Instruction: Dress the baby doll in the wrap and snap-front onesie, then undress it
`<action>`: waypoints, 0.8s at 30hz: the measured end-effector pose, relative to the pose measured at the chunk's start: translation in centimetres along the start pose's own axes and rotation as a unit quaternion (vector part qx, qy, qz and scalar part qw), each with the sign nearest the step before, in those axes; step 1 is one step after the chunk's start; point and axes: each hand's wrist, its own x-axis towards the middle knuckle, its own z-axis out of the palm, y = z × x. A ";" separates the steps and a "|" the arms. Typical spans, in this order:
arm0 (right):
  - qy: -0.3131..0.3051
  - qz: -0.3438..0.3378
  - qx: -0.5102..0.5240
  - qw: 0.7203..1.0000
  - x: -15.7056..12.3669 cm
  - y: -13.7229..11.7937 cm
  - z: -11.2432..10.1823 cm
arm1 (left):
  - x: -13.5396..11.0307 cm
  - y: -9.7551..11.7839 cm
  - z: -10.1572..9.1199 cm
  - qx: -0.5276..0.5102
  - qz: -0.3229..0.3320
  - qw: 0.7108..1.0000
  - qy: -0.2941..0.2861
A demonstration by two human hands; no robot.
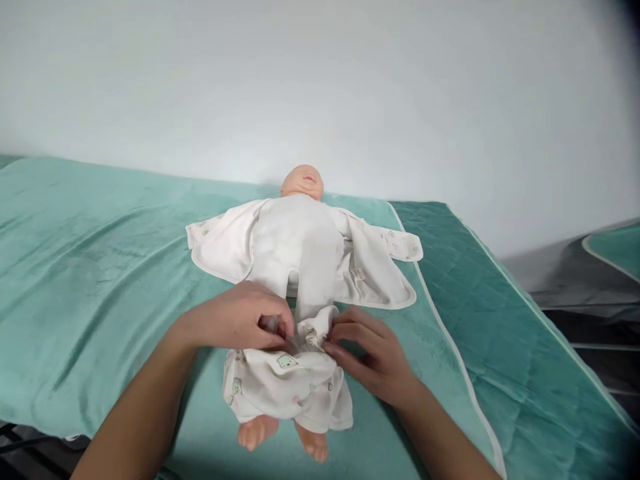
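Observation:
A baby doll [302,181] lies on its back, head toward the wall and feet toward me. White printed baby pants [295,383] are bunched around its lower legs, with both feet showing below the cuffs. My left hand [250,317] pinches the waistband on the left side. On the right side, my right hand [367,350] has its fingertips closed on the gathered waistband. An opened white baby jacket [383,273] spreads to both sides of the white-covered torso. The fabric between my fingers is partly hidden.
A light green sheet [125,280] with soft folds covers the bed. Darker quilted green bedding [510,333] shows past its white edge on the right. A pale wall [320,87] stands directly behind the doll's head.

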 end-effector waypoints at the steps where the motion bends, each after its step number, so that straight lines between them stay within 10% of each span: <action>1: -0.009 -0.005 0.012 1.000 0.1 -0.2 0.2 | 0.0 0.2 0.1 0.018 0.009 1.000 -0.010; 17: -0.068 0.011 0.023 0.997 0.5 -0.4 0.4 | -0.2 1.0 2.0 0.068 0.103 0.992 -0.031; 24: -0.046 -0.092 -0.069 0.992 0.3 -0.4 1.6 | 0.4 -0.3 1.6 -0.088 0.137 0.984 -0.078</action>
